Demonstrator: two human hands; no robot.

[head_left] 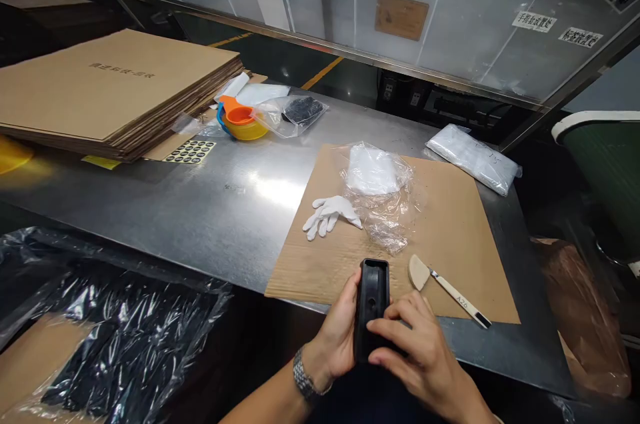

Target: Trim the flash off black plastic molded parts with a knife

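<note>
Your left hand (339, 337) is clamped on a black, round-cornered, hollowed block (372, 297) at the near edge of the metal bench (220, 217), long axis pointing away from you; your right hand (417, 341) touches it, grip unclear.

Held piece (367, 317) — black; glove (331, 213) — white; cardboard (457, 237) tan.

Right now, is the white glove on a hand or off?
Off. The white glove lies on the cardboard sheet, and the left hand and right hand, both on the black part, are bare.
</note>
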